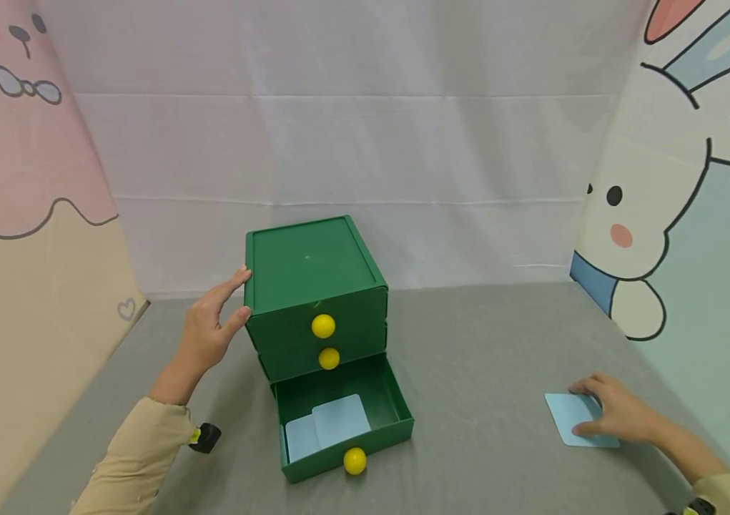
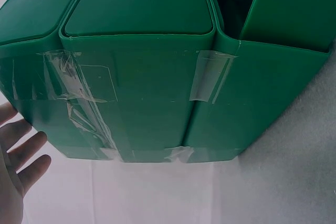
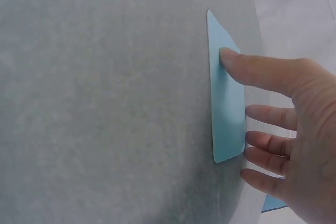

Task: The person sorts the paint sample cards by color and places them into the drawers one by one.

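A green three-drawer box (image 1: 313,265) with round yellow knobs stands in the middle of the head view. Its bottom drawer (image 1: 380,435) is pulled out, and two light blue cards (image 1: 342,420) lie overlapping inside. My left hand (image 1: 206,325) is at the box's left side, thumb and fingers spread, fingertips right at its upper edge. To the right, another light blue card (image 1: 567,415) lies on the grey cloth. Over it is my right hand (image 1: 618,408), thumb tip at the card's face and the fingers (image 3: 268,114) along its far edge, apart from the thumb.
Grey cloth (image 1: 480,372) covers the table. A pale curtain (image 1: 371,143) hangs behind, with cartoon-printed panels (image 1: 718,286) on both sides. Clear tape (image 2: 210,77) joins the drawer units along the box's side.
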`<state>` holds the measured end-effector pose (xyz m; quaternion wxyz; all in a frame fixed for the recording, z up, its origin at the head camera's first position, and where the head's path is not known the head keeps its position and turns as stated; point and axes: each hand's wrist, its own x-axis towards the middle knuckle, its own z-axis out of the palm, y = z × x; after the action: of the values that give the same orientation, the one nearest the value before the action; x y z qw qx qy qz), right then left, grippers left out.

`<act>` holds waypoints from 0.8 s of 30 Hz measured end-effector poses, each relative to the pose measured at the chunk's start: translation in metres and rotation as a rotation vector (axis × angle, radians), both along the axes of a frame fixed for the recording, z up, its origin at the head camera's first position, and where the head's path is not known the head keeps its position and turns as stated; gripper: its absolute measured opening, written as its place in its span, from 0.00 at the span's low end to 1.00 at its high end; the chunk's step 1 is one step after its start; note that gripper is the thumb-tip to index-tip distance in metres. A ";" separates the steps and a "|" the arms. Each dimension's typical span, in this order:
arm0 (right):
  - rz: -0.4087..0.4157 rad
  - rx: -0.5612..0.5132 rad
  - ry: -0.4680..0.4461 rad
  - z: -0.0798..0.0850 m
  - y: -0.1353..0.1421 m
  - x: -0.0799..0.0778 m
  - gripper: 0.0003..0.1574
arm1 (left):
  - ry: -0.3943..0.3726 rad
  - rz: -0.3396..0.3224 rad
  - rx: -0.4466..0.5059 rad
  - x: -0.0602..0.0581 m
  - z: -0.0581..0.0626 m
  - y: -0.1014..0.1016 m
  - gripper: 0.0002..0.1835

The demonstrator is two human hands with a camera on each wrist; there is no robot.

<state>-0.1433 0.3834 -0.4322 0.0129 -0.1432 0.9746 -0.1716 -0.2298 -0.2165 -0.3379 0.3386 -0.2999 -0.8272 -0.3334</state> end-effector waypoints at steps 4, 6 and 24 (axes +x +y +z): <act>0.023 0.012 0.047 -0.001 0.003 0.003 0.40 | -0.008 0.004 0.002 0.001 -0.001 0.000 0.30; 0.048 0.021 0.059 -0.001 0.005 0.005 0.43 | -0.008 0.007 -0.001 0.001 -0.001 0.000 0.30; 0.092 0.016 -0.027 0.004 0.011 0.006 0.43 | 0.002 0.014 -0.009 0.000 -0.001 0.000 0.30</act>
<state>-0.1372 0.3939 -0.4283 0.0352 -0.1855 0.9681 -0.1648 -0.2299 -0.2167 -0.3387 0.3402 -0.2960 -0.8304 -0.3273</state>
